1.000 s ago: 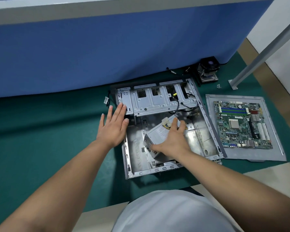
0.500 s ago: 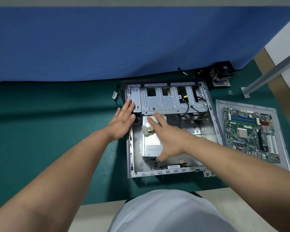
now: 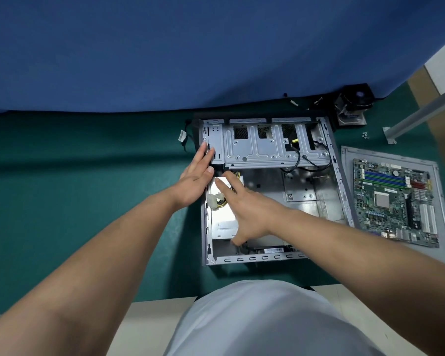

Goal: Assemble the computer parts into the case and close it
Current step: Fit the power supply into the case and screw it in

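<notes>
Two flat hands: right hand (image 3: 249, 211) on silver power supply (image 3: 222, 219), left hand (image 3: 197, 176) against case (image 3: 252, 259).

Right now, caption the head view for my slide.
Right hand presses the power supply flat into the open case; left hand steadies its wall.

Green mat (image 3: 88, 201); blue cloth (image 3: 165, 52) behind; metal bar (image 3: 421, 111) far right.

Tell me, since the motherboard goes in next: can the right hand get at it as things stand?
Probably yes. The motherboard lies uncovered on a grey panel right of the case, nothing on top. The right hand lies flat on the power supply, holding nothing.
</notes>
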